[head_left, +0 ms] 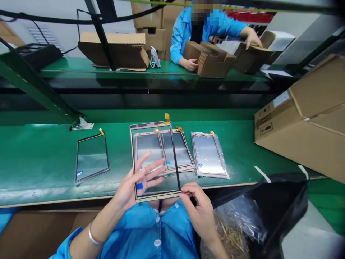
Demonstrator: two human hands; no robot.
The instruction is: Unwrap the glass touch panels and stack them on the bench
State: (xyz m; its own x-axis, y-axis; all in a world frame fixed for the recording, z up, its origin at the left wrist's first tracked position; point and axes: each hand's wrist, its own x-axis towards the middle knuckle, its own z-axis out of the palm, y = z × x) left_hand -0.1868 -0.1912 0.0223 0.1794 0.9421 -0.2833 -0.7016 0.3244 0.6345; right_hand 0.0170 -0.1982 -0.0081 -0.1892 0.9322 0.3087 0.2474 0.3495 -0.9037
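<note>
Green bench [48, 151], carton [304, 115] at right, co-worker [198, 32] opposite, framed panel [167, 180] in hands [201, 212]

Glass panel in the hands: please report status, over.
Left hand spread across left edge of glass panel; right hand at lower right corner. Panel held off table. Other panels beyond; no obstruction seen.

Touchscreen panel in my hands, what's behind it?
Through its clear pane, two stacks of similar panels show on the green workbench. Its border and your left hand hide parts of them.

Left hand [137, 181] splayed | right hand [198, 207] curled, pinching
</note>
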